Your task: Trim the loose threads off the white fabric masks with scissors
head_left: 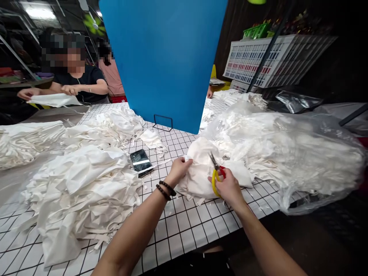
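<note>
Mid-job, judging by piles: left hand pinching white cloth piece, right hand gripping yellow-handled snips; trimmed white cloth heap near-left, clear plastic bagful waiting right.

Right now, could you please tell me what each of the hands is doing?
Left hand: closed, gripping the edge of the white cloth piece.
Right hand: closed on the yellow-handled scissors, blades over the cloth.

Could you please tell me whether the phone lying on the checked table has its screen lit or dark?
Dark. The phone lies face up, its black screen showing only a pale reflected streak.
</note>
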The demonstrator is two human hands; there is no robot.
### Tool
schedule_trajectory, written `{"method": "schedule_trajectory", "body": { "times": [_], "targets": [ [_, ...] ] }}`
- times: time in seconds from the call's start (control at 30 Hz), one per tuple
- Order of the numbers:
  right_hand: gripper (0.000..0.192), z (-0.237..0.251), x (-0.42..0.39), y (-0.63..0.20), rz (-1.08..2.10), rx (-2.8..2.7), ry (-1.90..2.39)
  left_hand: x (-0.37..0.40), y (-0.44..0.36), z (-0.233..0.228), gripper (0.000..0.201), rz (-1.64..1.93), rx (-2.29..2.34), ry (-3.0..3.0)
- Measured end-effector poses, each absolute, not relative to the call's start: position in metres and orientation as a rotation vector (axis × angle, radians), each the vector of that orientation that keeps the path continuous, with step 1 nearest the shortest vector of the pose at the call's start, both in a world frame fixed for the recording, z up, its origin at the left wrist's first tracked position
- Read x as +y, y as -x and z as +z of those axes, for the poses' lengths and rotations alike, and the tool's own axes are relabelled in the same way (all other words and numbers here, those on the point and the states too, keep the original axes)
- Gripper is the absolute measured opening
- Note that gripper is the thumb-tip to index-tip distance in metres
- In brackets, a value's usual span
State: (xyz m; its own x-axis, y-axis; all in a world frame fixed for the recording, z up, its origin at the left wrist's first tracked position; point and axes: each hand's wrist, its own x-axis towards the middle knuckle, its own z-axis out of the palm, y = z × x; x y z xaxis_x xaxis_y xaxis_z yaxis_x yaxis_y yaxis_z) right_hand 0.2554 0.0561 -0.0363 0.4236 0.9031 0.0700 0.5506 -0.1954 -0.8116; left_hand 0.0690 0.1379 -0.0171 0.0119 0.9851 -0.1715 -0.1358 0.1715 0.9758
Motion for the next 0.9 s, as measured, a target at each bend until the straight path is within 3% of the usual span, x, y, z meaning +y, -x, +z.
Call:
{"method": "schedule_trajectory", "body": {
  "times": [0.13, 0.23, 0.4, 0.5, 0.67, 0.8, 0.9],
  "targets": [
    [0.027, -0.044, 0.073, -0.267, 0.486, -1.192, 1.965, 0.120, -0.042, 0.008, 0.015, 1.356, 0.986, -0.865],
    [0.030, -0.042, 0.081, -0.283, 0.435, -1.137, 2.005, 0.091, -0.010, 0.028, 0.013, 1.458, 0.870, -0.751],
    [0.038, -0.025, 0.074, -0.280, 0.443, -1.188, 1.904, 0.030, 0.016, 0.023, 0.028, 1.236, 0.639, -0.435],
    [0.039, -0.016, 0.064, -0.256, 0.650, -1.344, 1.700, 0.004, 0.022, 0.006, 0.035, 1.075, 0.640, -0.430],
    [0.041, -0.009, 0.066, -0.208, 1.016, -1.638, 1.303, -0.009, 0.033, -0.007, 0.027, 0.906, 0.803, -0.661],
    [0.026, -0.007, 0.094, -0.180, 0.940, -1.725, 1.241, -0.007, 0.043, 0.011, 0.028, 0.805, 1.004, -1.042],
    [0.027, 0.007, 0.125, -0.172, 0.858, -1.632, 1.239, -0.001, 0.047, 0.023, 0.027, 0.878, 1.125, -1.394]
  ]
}}
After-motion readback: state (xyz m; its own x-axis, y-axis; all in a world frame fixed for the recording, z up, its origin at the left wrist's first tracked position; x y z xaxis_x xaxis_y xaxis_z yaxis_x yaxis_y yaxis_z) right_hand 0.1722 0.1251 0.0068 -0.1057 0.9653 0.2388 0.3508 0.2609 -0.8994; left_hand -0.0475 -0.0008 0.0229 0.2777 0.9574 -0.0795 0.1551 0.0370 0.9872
